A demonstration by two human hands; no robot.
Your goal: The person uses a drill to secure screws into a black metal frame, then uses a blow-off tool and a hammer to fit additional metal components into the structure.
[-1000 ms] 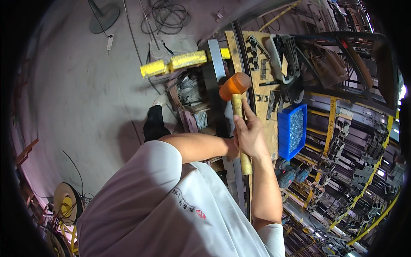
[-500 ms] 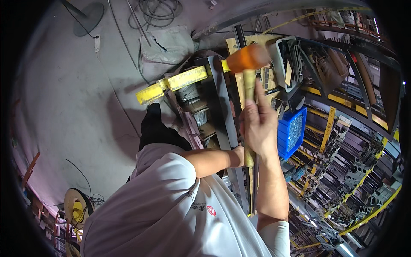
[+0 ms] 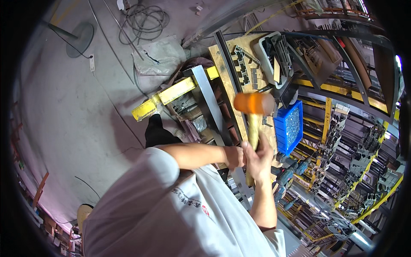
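I read this as mid-swing: my right hand [image 3: 258, 159] has its fingers clenched on the handle of the orange mallet [image 3: 253, 104], head blurred above the grey metal bar [image 3: 212, 112]. Left hand [image 3: 234, 156] grips the bar — can't tell how tightly. Next blow needs aim, w/ the left hand kept clear.

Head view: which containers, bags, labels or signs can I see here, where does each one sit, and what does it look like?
Blue bin: right of the mallet in the right hand; rectangular plastic, filled with small silvery parts.
Grey tray: upper bench; rectangular, holding dark metal pieces.
Grey sack: on the floor near the coiled cable; crumpled.
Shirt emblem: small, red.
No signs or screens.
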